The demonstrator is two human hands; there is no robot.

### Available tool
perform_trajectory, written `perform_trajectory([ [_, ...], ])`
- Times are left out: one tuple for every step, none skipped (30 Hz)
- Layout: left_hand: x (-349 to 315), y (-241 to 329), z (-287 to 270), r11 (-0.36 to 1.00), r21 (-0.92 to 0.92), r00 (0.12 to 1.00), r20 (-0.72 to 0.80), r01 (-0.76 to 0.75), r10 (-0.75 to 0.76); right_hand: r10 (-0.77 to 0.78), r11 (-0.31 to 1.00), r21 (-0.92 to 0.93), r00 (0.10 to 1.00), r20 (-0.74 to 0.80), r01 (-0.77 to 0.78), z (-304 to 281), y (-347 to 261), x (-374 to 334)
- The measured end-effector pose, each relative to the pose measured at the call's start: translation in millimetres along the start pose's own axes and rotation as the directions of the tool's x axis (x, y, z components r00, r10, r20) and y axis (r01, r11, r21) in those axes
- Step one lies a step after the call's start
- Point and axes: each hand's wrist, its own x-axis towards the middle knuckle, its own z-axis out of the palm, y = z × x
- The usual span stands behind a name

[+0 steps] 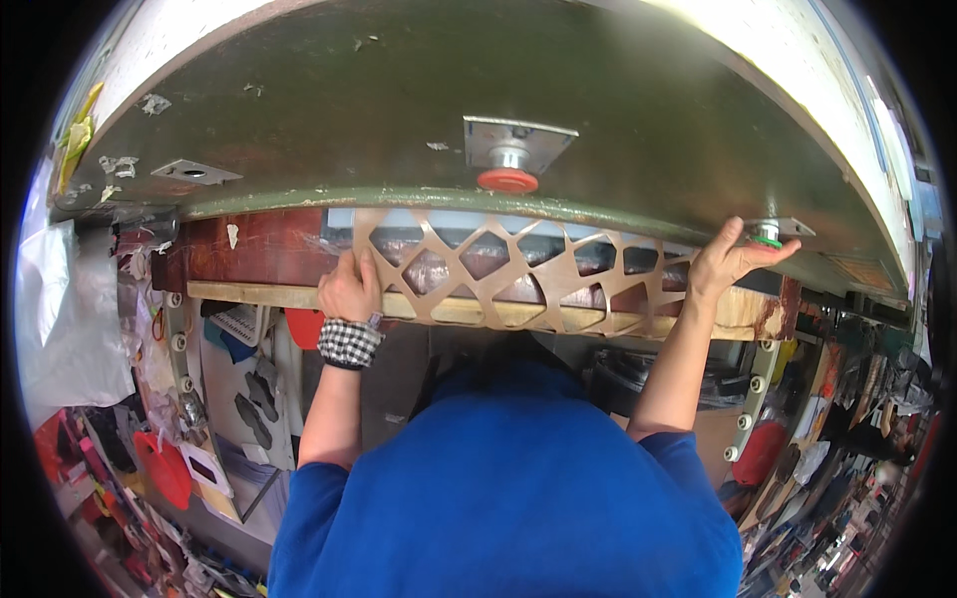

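A brown sheet [446,261] with several large cut-out holes, like a leftover of die-cut material, spans the ledge under a green machine's front. My left hand [351,287], a checked cuff at its wrist, is closed on the sheet's left end. At the right, my right hand [736,261] is open, fingers stretched out under a green push button [765,239]; they appear to touch it. The sheet's right end lies beside that wrist. A red push button [508,180] sticks out from the middle of the machine front, above the sheet.
The dark green machine body [349,110] fills the space ahead. A wooden strip [259,292] edges the ledge. Clear plastic film [75,329] hangs at the far left. Below it a red stool-like piece [162,468] stands among clutter. Black wrapped material [638,377] lies under the ledge.
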Motion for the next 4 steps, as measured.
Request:
perform_trajectory([
  [0.1, 1.1, 1.2, 1.0, 0.005, 1.0, -0.024, 0.005, -0.005, -0.061, 0.995, -0.082, 0.998, 0.032, 0.064, -6.9, 10.7, -3.1],
  [-1.5, 0.7, 2.4, 1.0, -0.022, 1.0, -0.005, 0.019, -0.019, -0.071, 0.993, -0.085, 0.994, 0.089, 0.078, -18.7, 23.2, -8.0],
  [-2.5, -2.2, 2.1, 0.999, -0.04, 1.0, -0.003, 0.018, -0.019, -0.03, 0.955, -0.292, 0.994, 0.107, 0.06, -29.3, 34.7, -19.0],
  [-1.4, -5.9, 1.3, 0.998, -0.058, 1.0, 0.0, 0.023, -0.023, 0.168, 0.984, -0.068, 0.981, 0.098, -0.162, -39.0, 45.9, -30.2],
])
